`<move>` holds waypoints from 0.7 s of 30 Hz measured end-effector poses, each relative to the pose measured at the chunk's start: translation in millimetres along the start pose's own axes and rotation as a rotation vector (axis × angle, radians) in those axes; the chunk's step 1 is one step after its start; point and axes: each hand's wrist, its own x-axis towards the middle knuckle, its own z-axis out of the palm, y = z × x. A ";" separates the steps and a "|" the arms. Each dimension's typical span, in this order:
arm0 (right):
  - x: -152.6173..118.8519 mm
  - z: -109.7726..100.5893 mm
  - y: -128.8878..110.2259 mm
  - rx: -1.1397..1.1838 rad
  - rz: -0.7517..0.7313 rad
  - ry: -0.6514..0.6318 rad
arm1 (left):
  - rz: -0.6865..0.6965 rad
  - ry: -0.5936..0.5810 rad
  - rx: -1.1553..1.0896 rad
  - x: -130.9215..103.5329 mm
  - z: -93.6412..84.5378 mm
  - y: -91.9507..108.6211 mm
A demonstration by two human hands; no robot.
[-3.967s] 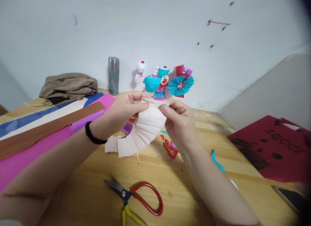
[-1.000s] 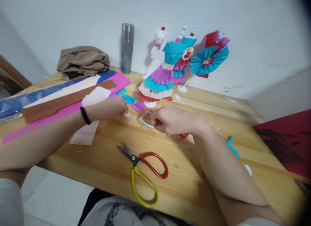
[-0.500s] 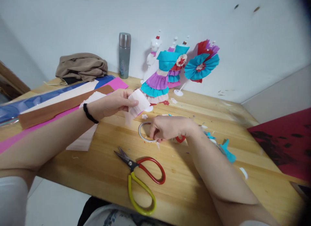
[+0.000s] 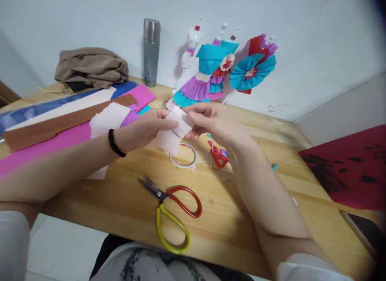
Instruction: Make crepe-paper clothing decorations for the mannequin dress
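Observation:
A small strip of white crepe paper (image 4: 171,138) is held up between my two hands over the table. My left hand (image 4: 149,126) pinches its left side, thumb on top. At its right edge, the thumb and fingers of my right hand (image 4: 211,119) are closed on the same paper. Beneath the paper lies a ring of white tape (image 4: 182,165), partly covered by it. Scissors (image 4: 161,196) with one red and one yellow handle lie nearer me, blades slightly apart. Behind my hands stands a doll form in a turquoise and purple paper dress (image 4: 196,87).
Several more dressed forms stand by the wall, one with a turquoise paper fan (image 4: 253,71). Coloured paper sheets (image 4: 72,118), a brown cloth (image 4: 90,67) and a flask (image 4: 151,53) are at the left and back. Red scraps (image 4: 218,156) lie at right; a phone (image 4: 362,232) sits at the edge.
My right hand has left the tape ring, risen and come to the white crepe paper, gripping its right edge. My left hand keeps hold of it. The view has shifted slightly.

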 end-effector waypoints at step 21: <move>-5.8 3.4 -4.4 -0.138 -0.221 0.092 | 0.070 0.044 0.042 -11.3 4.1 -7.9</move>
